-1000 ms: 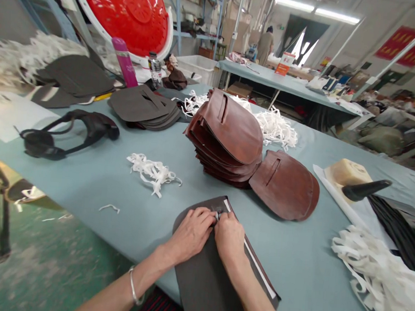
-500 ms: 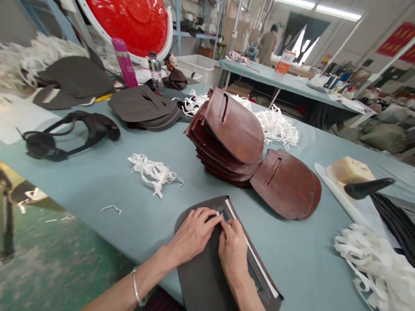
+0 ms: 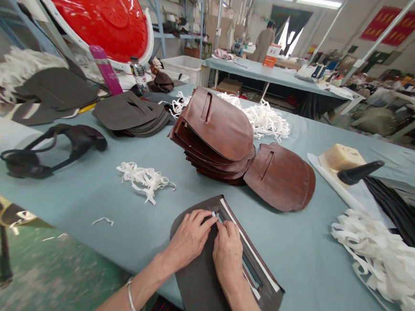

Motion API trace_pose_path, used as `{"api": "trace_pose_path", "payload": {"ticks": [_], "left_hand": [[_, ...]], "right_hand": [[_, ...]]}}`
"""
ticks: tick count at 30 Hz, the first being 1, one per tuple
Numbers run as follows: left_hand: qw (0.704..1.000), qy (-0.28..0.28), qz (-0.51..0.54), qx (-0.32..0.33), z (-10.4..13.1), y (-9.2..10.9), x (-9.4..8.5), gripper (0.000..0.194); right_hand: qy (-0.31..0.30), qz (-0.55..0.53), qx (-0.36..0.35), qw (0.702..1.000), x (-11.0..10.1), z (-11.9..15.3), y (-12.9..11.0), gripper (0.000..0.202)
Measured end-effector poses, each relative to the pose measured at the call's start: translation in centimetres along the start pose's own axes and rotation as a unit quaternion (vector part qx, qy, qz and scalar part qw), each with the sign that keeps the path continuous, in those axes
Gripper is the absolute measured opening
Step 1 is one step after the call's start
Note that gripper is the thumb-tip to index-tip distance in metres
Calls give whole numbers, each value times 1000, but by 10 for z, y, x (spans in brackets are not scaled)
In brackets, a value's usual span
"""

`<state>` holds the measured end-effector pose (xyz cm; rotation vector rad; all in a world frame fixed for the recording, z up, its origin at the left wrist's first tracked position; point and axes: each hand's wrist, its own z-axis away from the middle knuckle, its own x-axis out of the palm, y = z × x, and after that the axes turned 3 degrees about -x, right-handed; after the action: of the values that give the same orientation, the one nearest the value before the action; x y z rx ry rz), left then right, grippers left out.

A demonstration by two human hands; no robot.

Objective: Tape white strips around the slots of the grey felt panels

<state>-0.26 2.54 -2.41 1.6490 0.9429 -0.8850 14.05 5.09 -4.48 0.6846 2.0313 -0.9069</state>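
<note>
A dark grey leather panel (image 3: pixel 197 286) lies on the table at the near edge, its brown face showing along one side. A long slot (image 3: pixel 250 269) runs through it, with a strip of white tape (image 3: pixel 250 247) along the border beside it. At the slot's far end, my left hand (image 3: pixel 191 235) pinches the edge with thumb and fingers close together, by a small white tape end. My right hand (image 3: pixel 227 253) lies against the same slot, fingers bent and gripping its edge. The two hands' fingertips nearly meet, and they partly hide the slot.
Beyond the panel stands a stack of brown leather pieces (image 3: pixel 217 127), with one piece (image 3: pixel 281 178) to its right. White tape scraps (image 3: pixel 144 179) lie left, more tape (image 3: pixel 375 260) right. A black-handled tool (image 3: pixel 360 172) rests by a pale block (image 3: pixel 342 157). A person (image 3: pixel 265 41) stands far back.
Both hands stay at the slot's far end, and my right fingers have shifted slightly. More of the slot shows beside my right wrist. The view has turned a little to the right.
</note>
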Motion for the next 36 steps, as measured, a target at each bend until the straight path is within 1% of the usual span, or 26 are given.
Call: {"api": "trace_pose_path", "payload": {"ticks": [6, 11, 14, 17, 21, 25, 28, 31, 33, 36], "left_hand": [[1000, 5, -4, 1, 0, 0, 2, 41], [1000, 3, -3, -2, 0, 0, 3, 41], [1000, 2, 8, -17, -1, 0, 3, 40], [998, 22, 28, -42, -4, 0, 4, 39], [995, 59, 25, -74, -12, 3, 5, 33], [990, 69, -34, -122, -14, 10, 5, 27], [985, 81, -36, -151, -6, 20, 6, 26], [983, 92, -21, -157, 9, 29, 9, 28], [984, 95, -8, -149, 17, 33, 12, 29], [985, 99, 7, -144, 22, 34, 14, 29]], "right_hand": [[-8, 4, 13, 1000, -1, -1, -3, 31], [-9, 15, 7, 1000, 0, 0, -3, 30], [-3, 20, 11, 1000, 0, -1, -3, 27], [-3, 28, 29, 999, 0, -5, -1, 19], [-35, 54, 62, 996, -1, -16, 2, 13], [-76, 79, 54, 992, -8, -26, 8, 16], [-89, 97, 57, 990, -15, -28, 10, 17], [-103, 72, 43, 991, -21, -26, 8, 15], [-128, 59, 27, 990, -23, -24, 4, 15], [-176, 93, 14, 980, -25, -25, -3, 14]]}}
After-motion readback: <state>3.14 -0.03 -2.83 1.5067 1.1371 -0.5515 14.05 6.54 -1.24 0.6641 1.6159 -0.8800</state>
